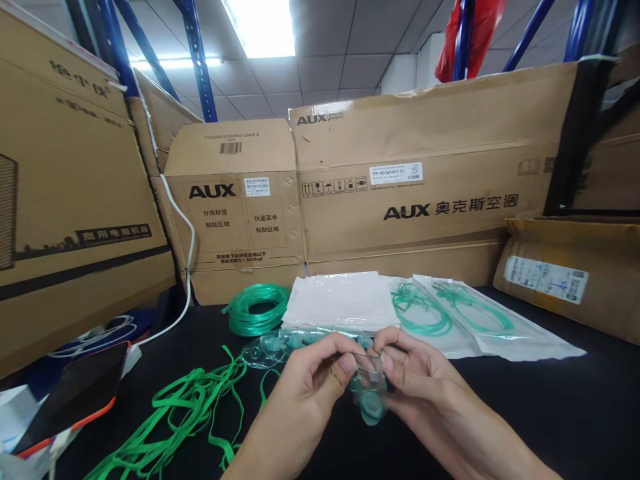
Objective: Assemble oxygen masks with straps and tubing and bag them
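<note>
- Being held a little below the middle of the view, the clear, green-tinted mask [371, 399] is taken here as the clock's centre; its round port is hung lowest, over the black tabletop [505, 407].
- Its upper edge is pinched between thumb and forefinger of the left hand [313, 383] on the nine o'clock side, and of the right hand [425, 380] on the three o'clock side, presumably so that the thin edge is steadied from both ends.
- More clear masks [275, 343] are laid in a row toward ten o'clock, and green straps [195, 387] are heaped loosely toward nine, probably for easy reach.
- A coil of green tubing [243, 319] is set at ten o'clock; white sheets or packets [345, 298] are stacked flat at eleven.
- Flat packets with green tubing [487, 337] are spread between one and two, perhaps so that the loops are not bent.
- Behind, a large carton [450, 180] past twelve is printed "AUX 奥克斯空调" (air conditioner), with handling symbols. "AUX" is repeated on a smaller carton [230, 233] between ten and eleven, where label-sticking areas are marked.
- "商用电脑机箱" (commercial computer case) is printed on a carton [85, 167] at ten.
- The label on the box [610, 273] at two cannot be read.
</note>
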